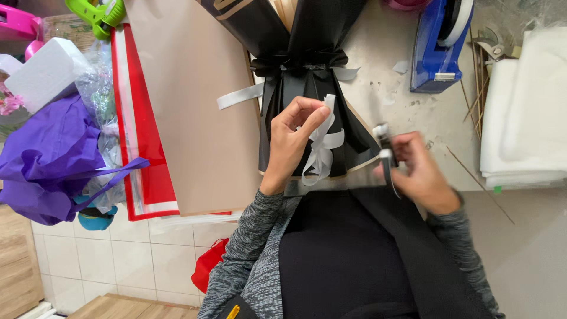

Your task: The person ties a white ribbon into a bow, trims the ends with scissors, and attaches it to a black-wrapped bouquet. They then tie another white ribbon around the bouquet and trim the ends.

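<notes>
A bouquet wrapped in black paper (307, 53) lies on the table with its tied neck in the middle and its handle end pointing at me. My left hand (292, 142) pinches a bunch of pale grey ribbon loops (322, 147) against the black wrap. A loose ribbon tail (239, 95) sticks out to the left of the knot. My right hand (422, 171) is blurred, to the right of the wrap, and grips a small dark tool with a white tip (384, 145); what kind of tool it is cannot be told.
A blue tape dispenser (440, 44) stands at the back right. Stacked white sheets (525, 106) lie at the right. Tan paper (195, 100) and red-edged sheets (139, 147) lie at the left, beside a purple bag (50, 156), a white foam block (44, 71) and a green tool (97, 12).
</notes>
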